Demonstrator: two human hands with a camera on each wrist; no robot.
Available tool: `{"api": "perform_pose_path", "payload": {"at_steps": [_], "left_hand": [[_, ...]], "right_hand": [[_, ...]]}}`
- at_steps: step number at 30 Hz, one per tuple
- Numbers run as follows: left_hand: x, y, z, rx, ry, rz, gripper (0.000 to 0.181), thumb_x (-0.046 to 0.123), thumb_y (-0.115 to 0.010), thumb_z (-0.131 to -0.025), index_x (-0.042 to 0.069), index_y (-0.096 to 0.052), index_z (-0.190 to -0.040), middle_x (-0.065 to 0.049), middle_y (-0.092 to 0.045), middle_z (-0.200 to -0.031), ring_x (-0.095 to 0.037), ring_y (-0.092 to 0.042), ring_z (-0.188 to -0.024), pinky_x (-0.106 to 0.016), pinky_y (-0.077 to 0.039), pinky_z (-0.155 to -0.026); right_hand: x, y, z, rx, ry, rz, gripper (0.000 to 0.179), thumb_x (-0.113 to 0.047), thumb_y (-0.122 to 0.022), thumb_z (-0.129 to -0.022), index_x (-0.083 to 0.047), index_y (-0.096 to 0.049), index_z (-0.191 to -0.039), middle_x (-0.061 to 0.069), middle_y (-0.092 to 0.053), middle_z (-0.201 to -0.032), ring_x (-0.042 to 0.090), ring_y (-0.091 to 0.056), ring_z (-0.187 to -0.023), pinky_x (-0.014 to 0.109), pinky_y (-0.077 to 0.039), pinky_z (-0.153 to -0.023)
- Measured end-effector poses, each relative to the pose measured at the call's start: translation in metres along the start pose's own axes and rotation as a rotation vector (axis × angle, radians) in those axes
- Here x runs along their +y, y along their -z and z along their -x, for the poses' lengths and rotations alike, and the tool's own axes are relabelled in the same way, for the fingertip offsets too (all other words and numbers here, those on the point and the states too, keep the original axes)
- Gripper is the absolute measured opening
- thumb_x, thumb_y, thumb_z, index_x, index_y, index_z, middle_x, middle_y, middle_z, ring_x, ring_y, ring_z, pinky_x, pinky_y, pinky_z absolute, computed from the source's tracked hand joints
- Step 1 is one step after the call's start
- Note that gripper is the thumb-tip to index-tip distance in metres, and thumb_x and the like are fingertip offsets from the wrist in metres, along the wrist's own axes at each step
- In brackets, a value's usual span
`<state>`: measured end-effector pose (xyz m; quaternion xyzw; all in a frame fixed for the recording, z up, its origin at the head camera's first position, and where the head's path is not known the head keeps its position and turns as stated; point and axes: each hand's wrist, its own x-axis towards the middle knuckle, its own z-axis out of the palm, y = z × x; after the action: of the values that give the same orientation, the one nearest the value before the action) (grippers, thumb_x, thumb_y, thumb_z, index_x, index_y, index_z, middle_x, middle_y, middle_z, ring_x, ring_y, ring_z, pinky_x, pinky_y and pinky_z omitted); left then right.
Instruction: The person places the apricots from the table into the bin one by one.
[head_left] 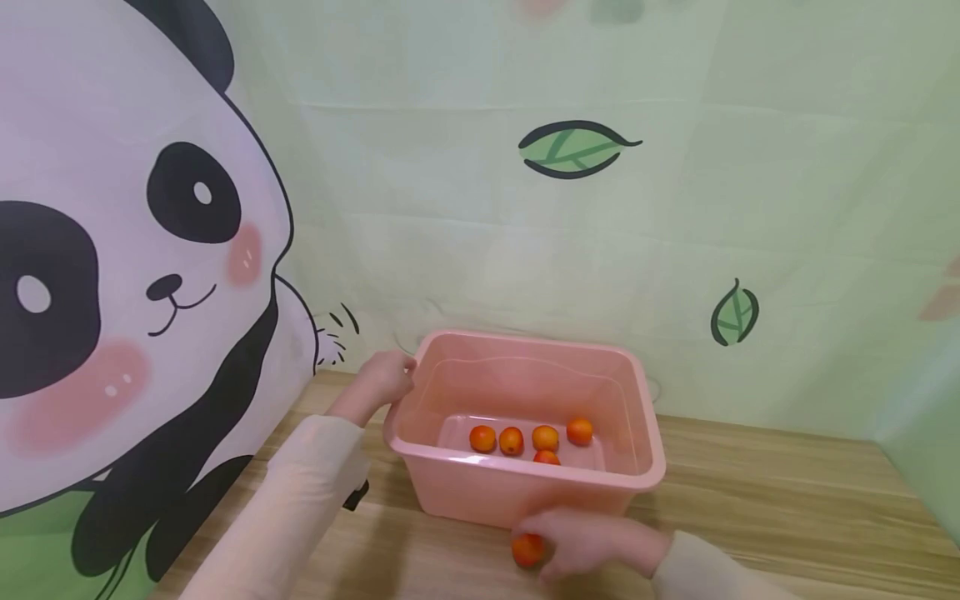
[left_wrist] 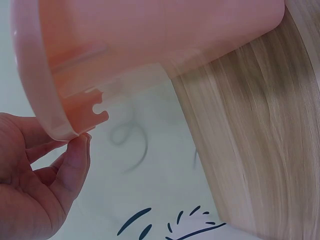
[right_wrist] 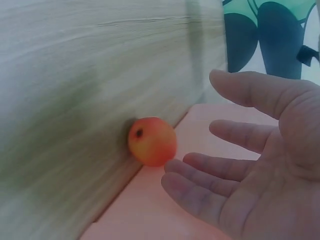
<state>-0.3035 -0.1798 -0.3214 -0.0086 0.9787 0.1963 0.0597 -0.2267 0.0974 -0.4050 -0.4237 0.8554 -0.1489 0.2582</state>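
A pink plastic bin (head_left: 480, 496) stands upright on the table against the backdrop. At its left end, my left hand (head_left: 382, 377) pinches the rim; in the left wrist view the thumb and fingers (left_wrist: 77, 162) meet at the rim's corner. In front of the bin, one orange-red round fruit (head_left: 528, 551) lies on the table, close to the bin's front wall. Beside that fruit is my right hand (head_left: 585, 540), fingers spread and loosely bent. The right wrist view shows the fruit (right_wrist: 153, 142) just off the fingertips, a dark spot on its skin.
Several similar orange fruits (head_left: 512, 441) lie on the bin's floor, one partly hidden by the front rim. Wood-patterned table (head_left: 757, 483) extends to the right of the bin. Behind hangs a pale green cloth (head_left: 450, 167) with printed leaves; a printed panda (head_left: 150, 125) fills the left side.
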Motion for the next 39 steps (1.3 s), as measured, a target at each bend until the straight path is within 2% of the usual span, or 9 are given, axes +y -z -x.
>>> {"api": "perform_pose_path", "payload": {"at_steps": [6,13,18,20,24,28,32,36,39], "left_hand": [[0.0,-0.002,0.001,-0.005,0.016,0.03,0.035,0.002,-0.048,-0.082,0.0,-0.055,-0.116,-0.016,-0.058,-0.113,-0.023,-0.053,-0.09,-0.036,-0.047,-0.08],[-0.001,-0.003,0.001,-0.007,0.018,0.043,0.035,0.002,-0.047,-0.083,-0.001,-0.055,-0.116,-0.016,-0.058,-0.112,-0.023,-0.053,-0.088,-0.035,-0.047,-0.078],[-0.001,-0.003,0.002,-0.009,0.021,0.053,0.035,0.002,-0.047,-0.082,0.0,-0.056,-0.115,-0.015,-0.059,-0.11,-0.022,-0.053,-0.086,-0.034,-0.047,-0.076],[-0.001,-0.002,0.002,-0.01,0.025,0.059,0.034,0.002,-0.048,-0.082,0.0,-0.056,-0.115,-0.014,-0.059,-0.108,-0.021,-0.052,-0.084,-0.032,-0.047,-0.074],[0.0,-0.002,0.002,-0.008,0.018,0.055,0.034,0.002,-0.048,-0.081,0.001,-0.057,-0.115,-0.013,-0.06,-0.105,-0.021,-0.052,-0.082,-0.03,-0.046,-0.071],[0.0,-0.002,0.002,-0.006,0.014,0.05,0.035,0.002,-0.048,-0.082,0.001,-0.056,-0.116,-0.014,-0.059,-0.109,-0.021,-0.052,-0.084,-0.032,-0.047,-0.074],[0.0,-0.002,0.001,-0.004,0.011,0.044,0.033,0.002,-0.048,-0.082,0.001,-0.057,-0.113,-0.013,-0.06,-0.105,-0.021,-0.052,-0.083,-0.031,-0.046,-0.072],[0.0,-0.001,0.0,-0.008,0.026,0.056,0.033,0.002,-0.048,-0.082,0.001,-0.057,-0.114,-0.013,-0.06,-0.105,-0.021,-0.052,-0.083,-0.029,-0.046,-0.069],[0.0,-0.001,0.0,-0.012,0.038,0.069,0.035,0.002,-0.048,-0.083,0.001,-0.055,-0.117,-0.013,-0.058,-0.109,-0.021,-0.052,-0.085,-0.029,-0.046,-0.07]], "right_hand": [[0.004,-0.009,-0.007,0.027,-0.041,-0.025,0.037,-0.023,-0.067,-0.074,-0.022,-0.056,-0.109,-0.015,-0.053,-0.093,0.001,-0.046,-0.08,0.026,-0.039,-0.08],[0.007,-0.022,-0.018,0.02,-0.077,-0.049,0.029,-0.022,-0.068,-0.074,-0.028,-0.057,-0.1,-0.016,-0.052,-0.084,0.001,-0.046,-0.075,0.025,-0.036,-0.076],[0.005,-0.031,-0.022,0.026,-0.053,-0.03,0.023,-0.019,-0.067,-0.073,-0.029,-0.058,-0.092,-0.014,-0.05,-0.077,0.001,-0.045,-0.071,0.022,-0.032,-0.069],[0.006,-0.036,-0.024,0.028,-0.05,-0.047,0.023,-0.018,-0.067,-0.073,-0.029,-0.059,-0.091,-0.015,-0.051,-0.077,0.001,-0.045,-0.071,0.022,-0.032,-0.069],[0.006,-0.041,-0.026,0.023,-0.06,-0.093,0.026,-0.018,-0.066,-0.074,-0.027,-0.062,-0.099,-0.017,-0.053,-0.082,0.0,-0.046,-0.073,0.023,-0.036,-0.072],[0.005,-0.043,-0.027,0.037,-0.028,-0.108,0.029,-0.013,-0.066,-0.074,-0.024,-0.063,-0.1,-0.017,-0.054,-0.082,0.0,-0.046,-0.072,0.019,-0.036,-0.069],[0.006,-0.042,-0.029,0.019,-0.005,-0.125,0.03,-0.013,-0.065,-0.075,-0.026,-0.064,-0.101,-0.018,-0.055,-0.084,-0.001,-0.047,-0.074,0.021,-0.038,-0.07],[0.003,-0.033,-0.029,0.001,0.061,-0.098,0.033,-0.014,-0.065,-0.076,-0.026,-0.063,-0.106,-0.019,-0.057,-0.088,-0.002,-0.048,-0.076,0.021,-0.039,-0.073],[-0.003,-0.023,-0.026,0.014,0.146,-0.034,0.033,-0.012,-0.064,-0.074,-0.021,-0.064,-0.106,-0.017,-0.058,-0.089,-0.003,-0.047,-0.076,0.017,-0.039,-0.072]]}}
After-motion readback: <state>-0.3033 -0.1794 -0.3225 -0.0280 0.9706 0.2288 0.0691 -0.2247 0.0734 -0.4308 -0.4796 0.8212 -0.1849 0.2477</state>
